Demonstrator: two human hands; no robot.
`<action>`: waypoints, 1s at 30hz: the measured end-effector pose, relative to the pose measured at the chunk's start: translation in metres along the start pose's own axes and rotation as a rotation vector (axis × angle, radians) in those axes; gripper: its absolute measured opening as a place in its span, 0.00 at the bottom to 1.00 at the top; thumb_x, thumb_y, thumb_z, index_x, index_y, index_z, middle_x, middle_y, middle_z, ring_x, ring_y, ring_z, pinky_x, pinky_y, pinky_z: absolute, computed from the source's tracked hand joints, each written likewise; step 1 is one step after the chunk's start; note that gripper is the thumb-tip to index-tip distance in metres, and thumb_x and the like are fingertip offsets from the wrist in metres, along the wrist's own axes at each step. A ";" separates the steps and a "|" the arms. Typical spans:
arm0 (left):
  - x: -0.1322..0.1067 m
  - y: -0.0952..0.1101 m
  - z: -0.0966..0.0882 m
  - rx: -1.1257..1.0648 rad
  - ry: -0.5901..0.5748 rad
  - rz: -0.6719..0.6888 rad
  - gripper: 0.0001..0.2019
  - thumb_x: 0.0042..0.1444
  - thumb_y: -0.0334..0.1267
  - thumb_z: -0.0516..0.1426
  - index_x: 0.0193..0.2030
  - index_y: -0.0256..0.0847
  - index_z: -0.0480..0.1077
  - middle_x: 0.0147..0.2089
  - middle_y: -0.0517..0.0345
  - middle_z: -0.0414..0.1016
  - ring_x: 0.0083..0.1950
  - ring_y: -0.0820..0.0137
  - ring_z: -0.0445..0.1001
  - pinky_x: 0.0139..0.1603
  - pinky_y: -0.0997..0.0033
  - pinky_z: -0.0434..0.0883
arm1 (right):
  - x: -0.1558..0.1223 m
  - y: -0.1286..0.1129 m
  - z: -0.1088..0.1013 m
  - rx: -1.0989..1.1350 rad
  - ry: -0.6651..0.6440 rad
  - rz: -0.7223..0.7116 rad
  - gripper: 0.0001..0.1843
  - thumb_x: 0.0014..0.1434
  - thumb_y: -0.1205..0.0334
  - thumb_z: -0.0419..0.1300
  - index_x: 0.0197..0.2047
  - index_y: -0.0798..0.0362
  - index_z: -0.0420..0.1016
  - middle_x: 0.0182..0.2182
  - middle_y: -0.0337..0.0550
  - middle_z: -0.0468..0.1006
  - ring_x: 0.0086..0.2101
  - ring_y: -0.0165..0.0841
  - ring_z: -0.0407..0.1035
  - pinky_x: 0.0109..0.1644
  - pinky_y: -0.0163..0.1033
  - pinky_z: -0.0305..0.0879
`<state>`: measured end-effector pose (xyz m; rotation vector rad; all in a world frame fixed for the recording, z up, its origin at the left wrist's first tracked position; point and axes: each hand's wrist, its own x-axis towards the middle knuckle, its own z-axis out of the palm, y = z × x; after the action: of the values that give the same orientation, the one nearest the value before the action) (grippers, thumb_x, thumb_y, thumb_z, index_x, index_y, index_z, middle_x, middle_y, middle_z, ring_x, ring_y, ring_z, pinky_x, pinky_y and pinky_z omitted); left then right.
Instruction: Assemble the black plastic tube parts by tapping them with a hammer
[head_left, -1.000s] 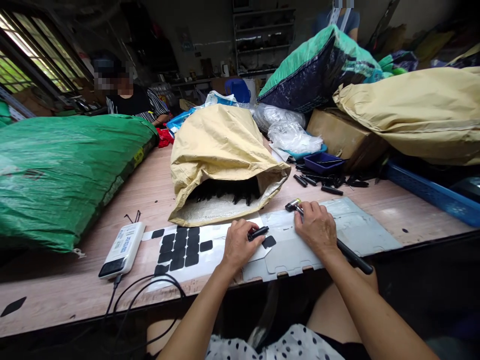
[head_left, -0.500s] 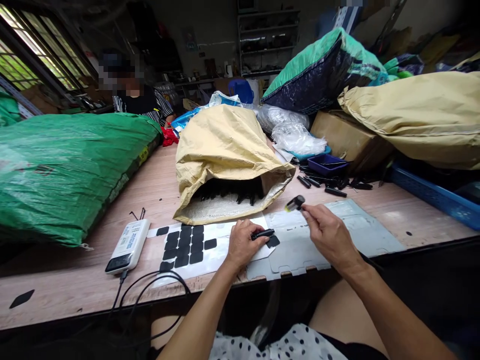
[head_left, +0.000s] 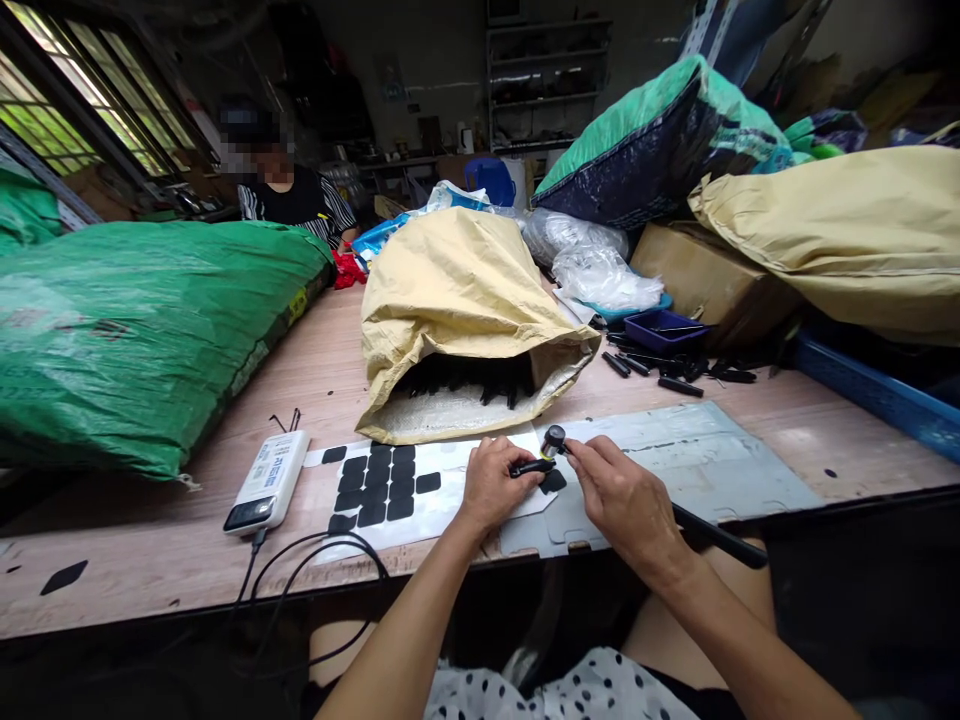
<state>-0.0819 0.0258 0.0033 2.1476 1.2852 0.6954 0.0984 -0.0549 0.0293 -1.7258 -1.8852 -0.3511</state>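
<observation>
My left hand (head_left: 489,482) is closed on a short black pen-like piece (head_left: 531,467), holding it low over the grey board (head_left: 697,450). My right hand (head_left: 624,500) grips a small mallet (head_left: 553,441) with a black head and a yellow band. Its black handle runs back under my palm and sticks out towards my lap. The mallet's head is at the right end of the black piece; whether they touch is hard to tell. Just below lies a black square pad (head_left: 553,482). A white sheet with several black square pads (head_left: 375,490) lies left of my left hand.
A beige sack (head_left: 450,270) opens towards me, with black parts inside. Left are a white power bank (head_left: 267,482) with a cable and a big green sack (head_left: 150,330). Loose black pieces (head_left: 680,386) and a blue basket (head_left: 885,380) are right. A person (head_left: 292,205) sits across the table.
My right hand has brought the mallet down and left, from raised beside the black piece to its right end. My left hand keeps its hold. The whole view has shifted slightly.
</observation>
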 end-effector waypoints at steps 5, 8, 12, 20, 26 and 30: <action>0.000 0.000 -0.001 0.031 0.001 0.008 0.07 0.53 0.42 0.70 0.36 0.45 0.79 0.37 0.60 0.76 0.45 0.64 0.68 0.46 0.63 0.61 | 0.000 -0.015 0.005 0.072 -0.025 -0.066 0.17 0.71 0.65 0.53 0.57 0.52 0.77 0.38 0.44 0.80 0.37 0.31 0.75 0.41 0.34 0.66; -0.001 0.000 -0.001 0.021 -0.001 0.000 0.07 0.53 0.41 0.69 0.38 0.47 0.80 0.38 0.60 0.76 0.45 0.63 0.68 0.47 0.63 0.61 | -0.002 -0.013 0.009 0.083 -0.050 -0.053 0.15 0.71 0.64 0.53 0.54 0.51 0.79 0.38 0.42 0.80 0.36 0.30 0.75 0.40 0.33 0.65; -0.001 0.002 -0.001 -0.013 -0.010 -0.002 0.09 0.52 0.37 0.68 0.41 0.48 0.80 0.40 0.61 0.79 0.46 0.63 0.69 0.49 0.61 0.61 | 0.004 0.013 0.005 0.036 0.062 0.054 0.16 0.71 0.61 0.54 0.56 0.50 0.78 0.40 0.41 0.80 0.38 0.30 0.74 0.41 0.33 0.63; -0.001 0.001 -0.005 -0.029 -0.042 0.002 0.07 0.65 0.42 0.58 0.42 0.47 0.78 0.43 0.61 0.79 0.48 0.63 0.69 0.50 0.60 0.60 | 0.018 0.087 0.027 -0.191 0.029 0.240 0.11 0.66 0.62 0.59 0.48 0.50 0.82 0.36 0.42 0.78 0.34 0.33 0.68 0.38 0.38 0.57; -0.002 0.003 -0.007 0.026 -0.047 -0.002 0.19 0.72 0.44 0.47 0.35 0.44 0.74 0.38 0.60 0.74 0.44 0.64 0.66 0.48 0.61 0.59 | 0.020 0.085 0.049 -0.204 -0.004 0.221 0.12 0.65 0.63 0.59 0.49 0.50 0.82 0.38 0.45 0.78 0.39 0.37 0.66 0.40 0.40 0.56; -0.001 0.003 -0.006 0.047 -0.054 -0.003 0.20 0.73 0.45 0.46 0.32 0.43 0.71 0.38 0.59 0.74 0.44 0.64 0.66 0.47 0.62 0.59 | 0.021 0.081 0.052 -0.202 -0.009 0.240 0.13 0.66 0.62 0.58 0.50 0.50 0.80 0.39 0.45 0.77 0.39 0.36 0.65 0.41 0.41 0.55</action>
<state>-0.0847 0.0245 0.0099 2.1863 1.2881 0.6073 0.1657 0.0018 -0.0149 -2.0645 -1.6711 -0.4529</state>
